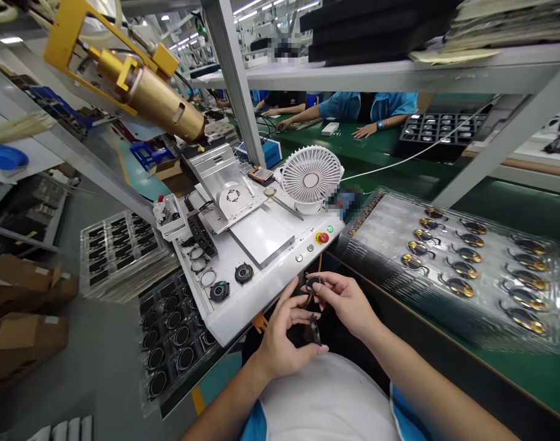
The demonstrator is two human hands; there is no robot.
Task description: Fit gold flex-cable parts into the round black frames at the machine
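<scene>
Over the head feed, I have my right hand (348,301) in a narrow pinch on a dark round part (314,282), just off the near edge of the white machine (243,311). Nearer, my left hand (282,338) holds a dark curved piece (315,331) between thumb and fingers. Two black modules (244,273) lie left; a clear tray (393,215) sits right.

no legible lettering, white label (41,270) on the upper cardboard box (13,278), another label (52,320) on the lower box (22,349), both too small to read, pale mark (287,102) on a black shirt (298,98), unreadable, yellow ring (317,237) around a red button (324,237), its markings blurred
</scene>
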